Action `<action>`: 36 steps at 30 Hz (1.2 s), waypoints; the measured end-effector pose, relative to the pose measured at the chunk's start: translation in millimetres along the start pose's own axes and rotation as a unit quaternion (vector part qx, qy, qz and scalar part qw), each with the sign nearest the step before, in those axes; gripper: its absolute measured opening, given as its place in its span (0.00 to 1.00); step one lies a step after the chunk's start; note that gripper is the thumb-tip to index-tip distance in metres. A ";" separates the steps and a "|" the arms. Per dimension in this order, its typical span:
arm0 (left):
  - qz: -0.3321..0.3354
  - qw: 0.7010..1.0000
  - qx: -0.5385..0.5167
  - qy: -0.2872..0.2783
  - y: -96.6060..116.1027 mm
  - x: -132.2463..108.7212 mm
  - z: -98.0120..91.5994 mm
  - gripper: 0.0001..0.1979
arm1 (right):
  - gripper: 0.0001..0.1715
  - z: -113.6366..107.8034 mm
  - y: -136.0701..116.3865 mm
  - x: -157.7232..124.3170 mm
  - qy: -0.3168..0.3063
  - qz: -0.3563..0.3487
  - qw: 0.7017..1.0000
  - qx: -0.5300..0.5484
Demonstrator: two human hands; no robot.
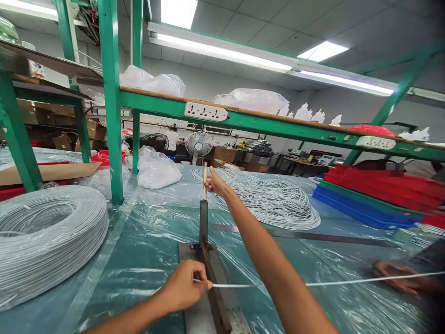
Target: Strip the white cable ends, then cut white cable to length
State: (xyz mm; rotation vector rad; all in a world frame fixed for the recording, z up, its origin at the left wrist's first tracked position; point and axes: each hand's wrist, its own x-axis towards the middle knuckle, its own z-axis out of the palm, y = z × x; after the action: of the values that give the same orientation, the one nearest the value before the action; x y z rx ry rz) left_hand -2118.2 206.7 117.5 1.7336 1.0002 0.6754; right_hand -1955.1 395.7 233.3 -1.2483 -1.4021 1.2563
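Note:
My left hand (189, 284) is closed, pinching a thin white cable (236, 285) close beside the blade arm of a metal lever cutter (205, 222). From there the cable runs right, passing behind my right forearm, toward another person's hand (396, 276) at the right edge. My right hand (216, 182) is wrapped round the upright handle of the cutter, near its top. The cutter's flat base (191, 320) rests on the plastic-covered table, with a small spring (195, 247) by the pivot.
A thick coil of white cable (69, 246) lies at the left. Loose cable loops (278, 204) spread behind the cutter, with a long metal ruler (313, 236) in front of them. Stacked red and blue trays (365, 204) stand at the right. A green shelf post (111, 102) rises at left.

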 end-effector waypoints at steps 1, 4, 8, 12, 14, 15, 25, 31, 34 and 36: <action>0.003 1.000 -0.020 0.005 -4.2 3.3 1.9 0.12 | 0.29 0.9 -2.5 -0.2 -0.005 0.014 1.000 0.012; 0.002 0.998 -0.062 0.030 -15.8 12.1 9.2 0.21 | 0.29 -0.5 -12.8 -6.9 -0.013 0.039 0.998 0.041; -0.028 0.995 -0.081 0.053 -30.1 19.2 20.5 0.23 | 0.30 -6.9 -32.6 -41.3 -0.014 0.046 0.996 0.079; -0.070 0.992 -0.055 0.088 -37.8 20.8 28.8 0.19 | 0.30 -10.4 -46.4 -105.7 -0.005 0.055 0.994 0.095; -0.078 0.991 -0.032 0.101 -37.1 19.8 30.6 0.18 | 0.30 -10.3 -45.3 -144.4 0.003 0.069 0.994 0.089; -0.081 0.991 -0.019 0.105 -36.0 19.0 31.1 0.18 | 0.29 -10.0 -42.4 -164.2 0.005 0.082 0.993 0.081; -0.089 0.983 0.084 0.135 -28.0 11.3 31.5 0.16 | 0.27 15.7 4.9 -302.1 0.016 0.271 0.960 0.075; -0.080 0.982 0.106 0.138 -26.3 10.9 31.0 0.16 | 0.30 39.1 26.5 -321.0 0.088 0.334 0.932 0.107; -0.077 0.981 0.112 0.139 -27.3 10.4 31.3 0.16 | 0.24 45.2 43.9 -322.7 0.085 0.376 0.915 0.121; -0.076 0.981 0.112 0.140 -28.4 10.5 31.2 0.16 | 0.25 49.2 51.7 -323.4 0.085 0.357 0.923 0.112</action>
State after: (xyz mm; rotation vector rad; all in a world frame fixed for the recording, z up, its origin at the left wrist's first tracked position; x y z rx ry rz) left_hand -2096.7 205.9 79.7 1.7630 1.4345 0.7438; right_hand -1952.8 68.4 183.1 -1.7276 -0.6501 1.6760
